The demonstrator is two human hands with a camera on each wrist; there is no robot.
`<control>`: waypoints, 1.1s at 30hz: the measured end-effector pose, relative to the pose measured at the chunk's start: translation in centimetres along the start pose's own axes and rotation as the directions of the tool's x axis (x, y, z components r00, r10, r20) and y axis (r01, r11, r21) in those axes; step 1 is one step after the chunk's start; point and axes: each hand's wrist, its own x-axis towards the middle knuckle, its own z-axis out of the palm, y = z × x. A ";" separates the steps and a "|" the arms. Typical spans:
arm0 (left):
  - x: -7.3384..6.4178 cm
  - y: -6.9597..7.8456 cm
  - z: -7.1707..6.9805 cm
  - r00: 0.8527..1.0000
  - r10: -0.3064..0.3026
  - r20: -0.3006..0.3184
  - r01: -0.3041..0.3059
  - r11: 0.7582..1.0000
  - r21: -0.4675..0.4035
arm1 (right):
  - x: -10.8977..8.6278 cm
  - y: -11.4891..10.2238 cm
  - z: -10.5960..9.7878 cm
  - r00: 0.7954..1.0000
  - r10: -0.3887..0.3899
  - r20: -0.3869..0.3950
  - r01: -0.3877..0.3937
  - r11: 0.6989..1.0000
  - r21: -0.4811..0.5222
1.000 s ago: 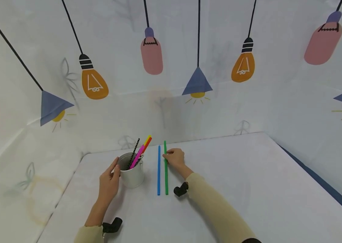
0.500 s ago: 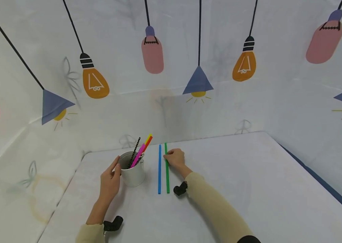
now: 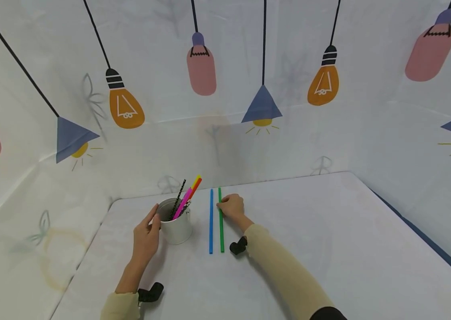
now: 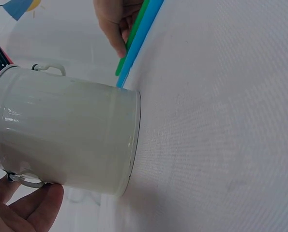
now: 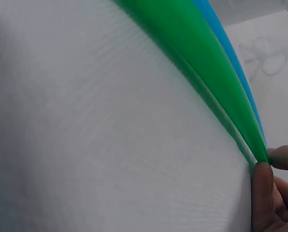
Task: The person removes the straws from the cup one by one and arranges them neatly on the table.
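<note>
Toward six o'clock from the middle of the head view, a slim, straight green rod (image 3: 222,231) runs from twelve to six over the broad white worktop (image 3: 309,231). At its one-to-two o'clock side is the right hand (image 3: 232,206), its grip pinching the rod between thumb and finger, nearer the twelve o'clock end; I cannot tell whether the rod touches the worktop along its whole length. Just beside it, at nine o'clock, lies a slim bright-blue rod (image 3: 211,226), nearly parallel.

Farther toward nine o'clock, a round, off-white metal pail (image 3: 176,232) stands upright, apart from both rods in the head view. The left hand (image 3: 145,238) holds it from the eight-to-nine o'clock side, its grip set around the wall with fingers and thumb against it, near one of two small loop handles (image 4: 50,67). Inside the pail, leaning toward one o'clock, are a black rod with white dots (image 3: 179,193), a bright pink rod (image 3: 183,202), an orange-red rod (image 3: 195,189) and a yellow rod (image 3: 197,179).

Beige sleeves (image 3: 281,266) cover both forearms. Beyond the worktop, toward twelve o'clock, rises a white wall covering (image 3: 169,146) printed with orange bulbs (image 3: 126,109) and blue cone lampshades (image 3: 262,104).
</note>
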 end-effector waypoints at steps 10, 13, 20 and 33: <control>0.1 0.0 0.0 1.000 0.016 -0.009 -0.016 1.000 0.000 | 0.3 0.2 0.1 1.000 -0.004 0.004 0.004 1.000 -0.017; 0.1 0.1 -0.1 1.000 0.021 -0.011 -0.021 1.000 0.007 | 0.4 0.2 0.2 1.000 -0.011 -0.005 0.010 0.999 -0.037; 0.0 -0.1 0.0 1.000 0.012 -0.002 -0.012 1.000 0.020 | 0.1 0.3 0.2 1.000 -0.007 -0.017 0.006 0.998 -0.061; -0.1 -0.2 0.0 1.000 0.019 -0.006 -0.019 1.000 -0.001 | -0.3 0.1 0.0 1.000 -0.012 -0.024 0.011 1.000 -0.025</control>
